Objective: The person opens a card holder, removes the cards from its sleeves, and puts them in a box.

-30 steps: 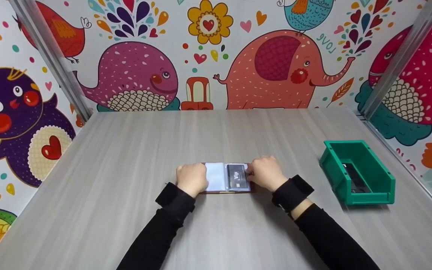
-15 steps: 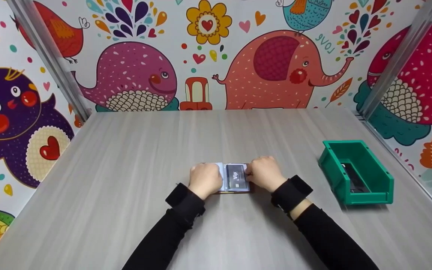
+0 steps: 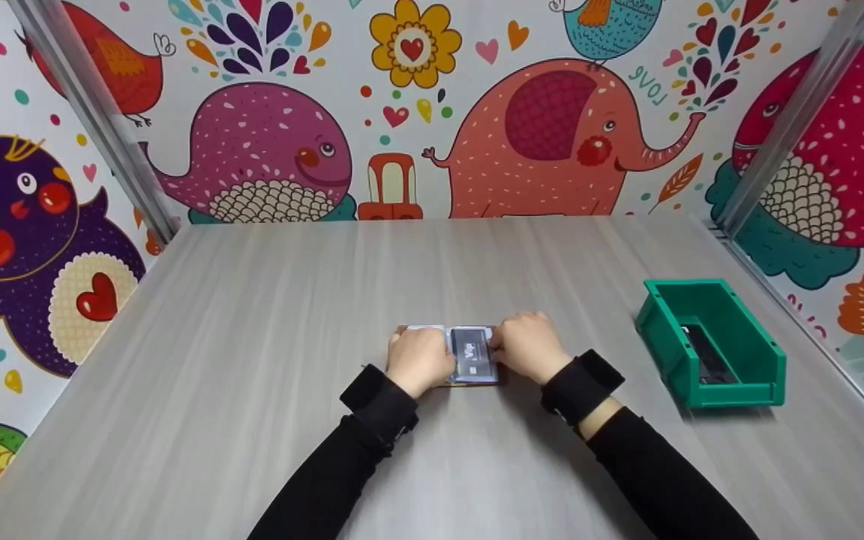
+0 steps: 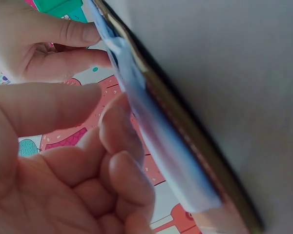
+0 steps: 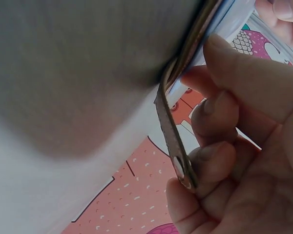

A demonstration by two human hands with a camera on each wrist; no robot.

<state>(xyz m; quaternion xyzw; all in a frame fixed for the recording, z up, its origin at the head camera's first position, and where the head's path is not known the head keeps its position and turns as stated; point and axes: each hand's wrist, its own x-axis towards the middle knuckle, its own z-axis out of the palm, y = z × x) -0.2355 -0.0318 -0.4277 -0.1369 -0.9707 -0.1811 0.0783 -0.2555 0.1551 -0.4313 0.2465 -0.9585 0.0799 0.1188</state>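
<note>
A card holder (image 3: pixel 469 381) lies spread on the table, with a brown cover and clear plastic sleeves (image 4: pixel 166 156). Its right page carries a dark card (image 3: pixel 469 356) lettered "Vip". My right hand (image 3: pixel 528 346) pinches the right edge between thumb and forefinger; a brown strap (image 5: pixel 172 134) with a metal snap hangs beside those fingers. Over the left page is my left hand (image 3: pixel 421 362), fingers loosely bent, fingertips at the sleeves near the middle fold. In the left wrist view its thumb and fingers are all on one side of the sleeves. Most of the left page is hidden beneath this hand.
A green bin (image 3: pixel 747 394) stands on the right side of the table (image 3: pixel 252 300), with a dark flat object (image 3: pixel 706 356) inside. Walls printed with cartoon animals (image 3: pixel 274 150) enclose the table at the back and both sides, with metal posts at the corners.
My left hand has moved right, from the left edge of the card holder across its left page toward the fold. My right hand has kept its grip on the right edge.
</note>
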